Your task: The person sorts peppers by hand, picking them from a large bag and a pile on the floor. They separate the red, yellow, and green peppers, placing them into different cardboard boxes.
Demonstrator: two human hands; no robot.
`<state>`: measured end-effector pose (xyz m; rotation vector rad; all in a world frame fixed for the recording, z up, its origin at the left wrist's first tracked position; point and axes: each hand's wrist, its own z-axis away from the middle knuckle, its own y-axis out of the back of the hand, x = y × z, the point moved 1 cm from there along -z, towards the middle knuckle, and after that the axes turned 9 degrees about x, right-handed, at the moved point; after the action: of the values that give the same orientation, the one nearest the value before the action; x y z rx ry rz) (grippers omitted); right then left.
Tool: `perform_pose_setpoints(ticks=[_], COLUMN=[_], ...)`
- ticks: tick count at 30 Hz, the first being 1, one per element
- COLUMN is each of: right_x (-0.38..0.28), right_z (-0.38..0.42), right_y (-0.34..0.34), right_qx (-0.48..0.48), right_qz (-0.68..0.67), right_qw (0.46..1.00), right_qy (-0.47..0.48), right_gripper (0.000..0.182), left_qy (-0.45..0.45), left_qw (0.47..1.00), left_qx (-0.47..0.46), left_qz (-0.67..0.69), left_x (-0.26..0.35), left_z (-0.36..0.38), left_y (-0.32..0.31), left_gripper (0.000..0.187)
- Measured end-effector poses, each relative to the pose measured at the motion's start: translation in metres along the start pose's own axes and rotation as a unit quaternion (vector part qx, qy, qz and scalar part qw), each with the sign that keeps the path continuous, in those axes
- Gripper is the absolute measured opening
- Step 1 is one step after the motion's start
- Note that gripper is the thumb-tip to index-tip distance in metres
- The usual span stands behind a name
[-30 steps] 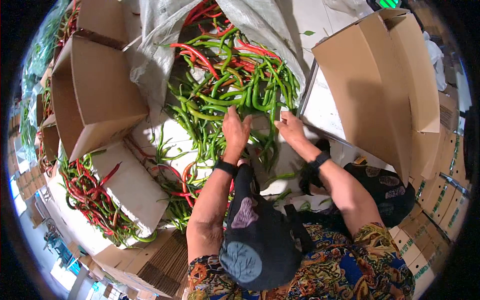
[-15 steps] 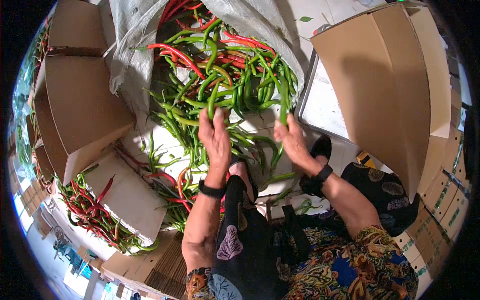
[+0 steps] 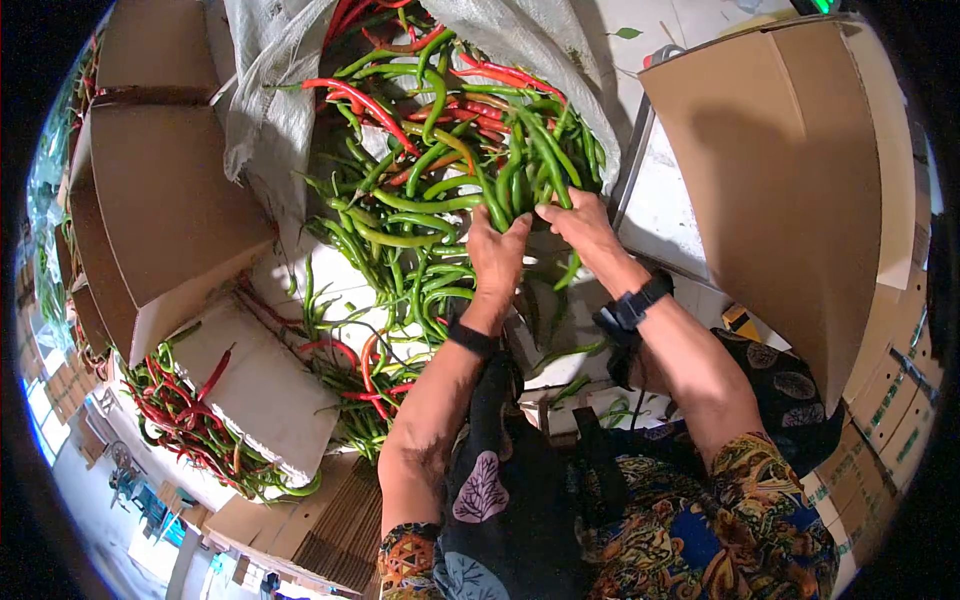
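Red and green chili peppers [image 3: 400,215] spill from the mouth of a white woven sack [image 3: 275,110] onto the floor. My left hand [image 3: 497,250] is closed around green peppers at the right part of the pile. Close beside it, my right hand [image 3: 582,228] grips green peppers [image 3: 540,150] that point up and away from me. The two hands nearly touch, and the peppers between them overlap, so which hand holds which is partly hidden. A long red pepper [image 3: 365,105] lies on the pile beyond my left hand.
An open cardboard box [image 3: 780,160] stands on the right, with a metal-edged white surface [image 3: 662,205] beside it. Cardboard flaps [image 3: 170,190] are on the left. A white foam box [image 3: 255,390] and more red and green peppers [image 3: 200,430] lie lower left.
Both hands have come together; my left hand moved right. The single peppers seen upright in each hand are now among a cluster of green peppers between the hands.
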<state>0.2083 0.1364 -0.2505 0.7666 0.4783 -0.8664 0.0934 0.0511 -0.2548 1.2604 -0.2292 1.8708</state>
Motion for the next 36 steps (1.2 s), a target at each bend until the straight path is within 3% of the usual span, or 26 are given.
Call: perform_pose_setpoints(ticks=[2,3,4,6,10,12,14,15,18,21,23,30,34,36], right_x=[0.0,-0.012,-0.01,-0.011,-0.032,-0.037,-0.052,-0.065,-0.076,-0.057,-0.052,-0.088,-0.115,-0.121], right_z=[0.003,0.011,0.01,0.011,0.016,-0.002,-0.012,-0.008,0.006,0.011,0.031,0.088,0.117,0.13], right_y=[0.008,0.011,0.007,-0.001,0.01,0.02,0.038,0.046,0.048,0.054,0.066,0.102,0.114,0.12], right_qx=[-0.006,-0.011,-0.027,-0.06,-0.039,0.025,-0.033,-0.068,-0.198,-0.204,-0.234,-0.368,-0.406,-0.399], right_qz=[0.044,0.104,0.034,-0.108,-0.175,-0.241,-0.369,-0.387,-0.366,-0.324,-0.299,-0.476,-0.465,-0.474], right_qw=[0.996,0.992,0.995,0.984,0.984,0.97,0.928,0.918,0.909,0.922,0.924,0.799,0.783,0.78], right_qy=[0.074,0.069,0.088,0.126,0.01,-0.017,-0.036,-0.052,-0.025,-0.053,-0.044,0.008,0.074,0.087], right_gripper=[0.029,0.029,0.027,0.025,0.018,0.017,0.017,0.017,0.02,0.027,0.03,0.033,0.035,0.036], left_qy=[0.01,-0.023,-0.055,-0.019,0.004,0.021,0.059,0.08,0.099,0.143,0.099,0.016,-0.017,0.009], left_qw=[0.996,0.997,0.996,0.992,0.98,0.994,0.994,0.984,0.956,0.94,0.944,0.934,0.922,0.908], left_qx=[-0.037,-0.054,-0.07,-0.053,0.035,0.043,-0.01,-0.006,-0.055,-0.06,-0.082,-0.075,-0.077,-0.055], left_qz=[0.079,0.051,0.021,0.11,0.195,0.096,0.095,0.161,0.269,0.303,0.303,0.35,0.379,0.415], left_x=[0.014,0.02,0.025,0.03,0.064,0.066,0.073,0.077,0.075,0.087,0.113,0.147,0.181,0.198], left_z=[0.014,0.02,0.023,0.023,0.031,0.029,0.03,0.034,0.037,0.045,0.055,0.064,0.084,0.097], left_y=[0.001,0.003,0.006,0.011,0.04,0.067,0.087,0.088,0.095,0.097,0.103,0.143,0.169,0.184], left_gripper=[0.043,0.043,0.043,0.044,0.037,0.048,0.044,0.041,0.043,0.047,0.039,0.034,0.039,0.04])
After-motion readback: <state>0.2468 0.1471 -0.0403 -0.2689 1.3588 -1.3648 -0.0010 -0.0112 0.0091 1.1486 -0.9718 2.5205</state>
